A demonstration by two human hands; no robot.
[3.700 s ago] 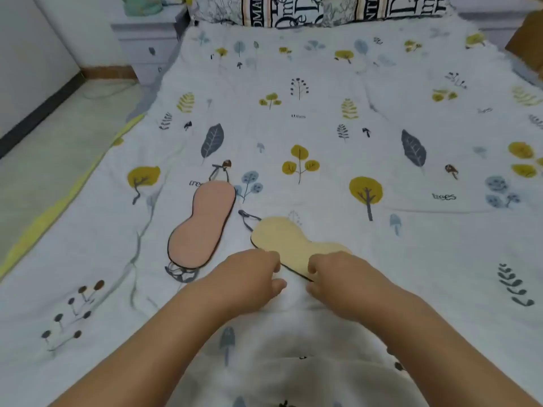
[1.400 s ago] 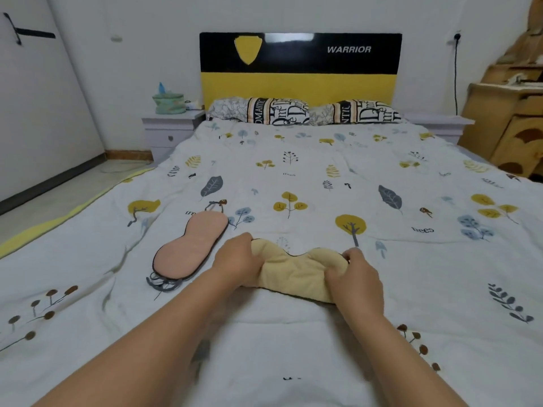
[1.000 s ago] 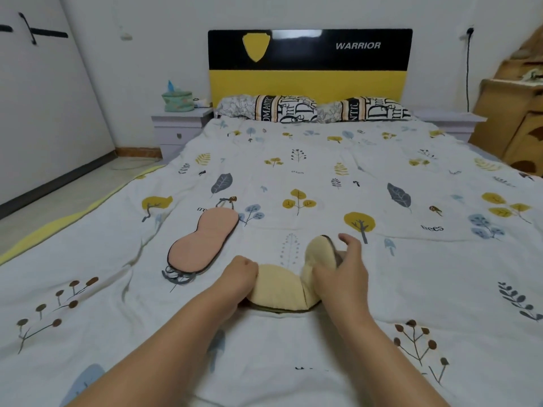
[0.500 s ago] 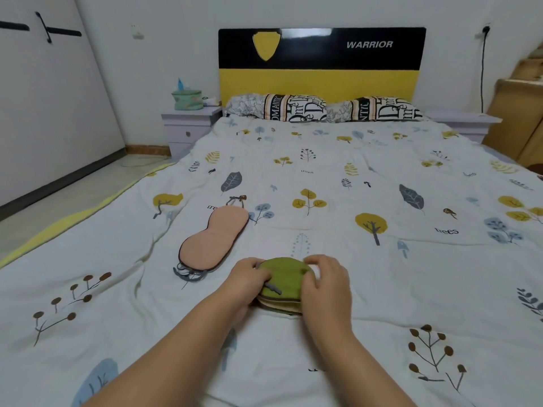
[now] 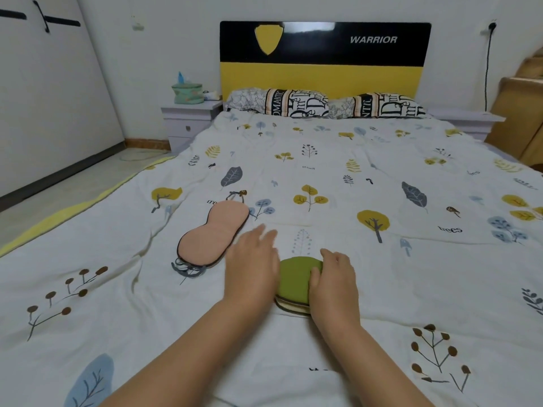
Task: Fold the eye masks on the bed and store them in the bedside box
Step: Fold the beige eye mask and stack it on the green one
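A folded eye mask [image 5: 293, 279], green side up with a cream layer under it, lies on the bed [image 5: 323, 177] in front of me. My right hand [image 5: 335, 279] rests on its right edge with the fingers curled over it. My left hand [image 5: 252, 259] hovers open just left of the folded mask, fingers spread, holding nothing. A pink eye mask [image 5: 214, 233] lies flat and unfolded further left, its dark strap bunched at the near end. A teal box [image 5: 188, 92] stands on the left bedside table [image 5: 191, 113].
Two patterned pillows [image 5: 323, 102] lie at the yellow and black headboard [image 5: 323, 54]. A second bedside table [image 5: 470, 118] and a wooden cabinet [image 5: 523, 113] stand at the right. Floor runs along the bed's left side by a white wardrobe [image 5: 53, 83].
The cream mask was folded in half, its green side now on top. My left hand has let go and moved up and left; my right hand stays on the folded mask.
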